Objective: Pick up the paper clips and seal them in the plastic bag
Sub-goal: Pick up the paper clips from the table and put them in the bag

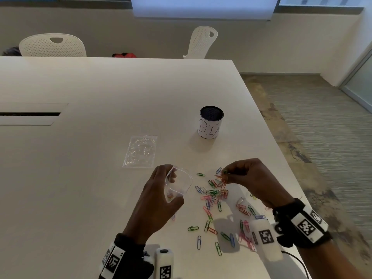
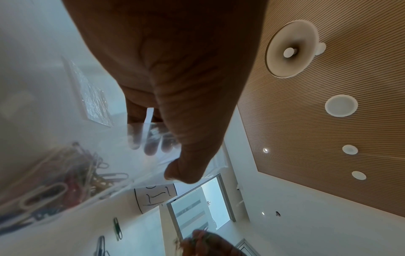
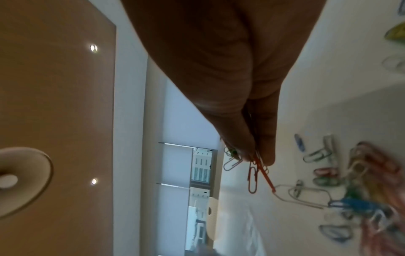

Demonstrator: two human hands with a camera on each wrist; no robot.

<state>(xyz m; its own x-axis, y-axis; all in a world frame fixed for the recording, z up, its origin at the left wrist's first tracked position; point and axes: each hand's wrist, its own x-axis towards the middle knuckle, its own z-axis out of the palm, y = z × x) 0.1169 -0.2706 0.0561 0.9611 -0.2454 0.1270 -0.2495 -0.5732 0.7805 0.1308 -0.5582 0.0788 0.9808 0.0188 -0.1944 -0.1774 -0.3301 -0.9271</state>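
My left hand holds a small clear plastic bag above the table with its mouth held wide; several coloured clips lie in its bottom. To its right my right hand pinches a bunch of paper clips between thumb and fingertips, a little above the table. In the right wrist view red clips dangle from the fingertips, chained to others. Many loose coloured paper clips lie scattered on the white table between and below my hands.
A flat pack of clear bags lies behind the left hand. A black mesh cup with a white label reading "BIN" stands further back right. The table's right edge runs close to my right wrist. Two white chairs stand at the far side.
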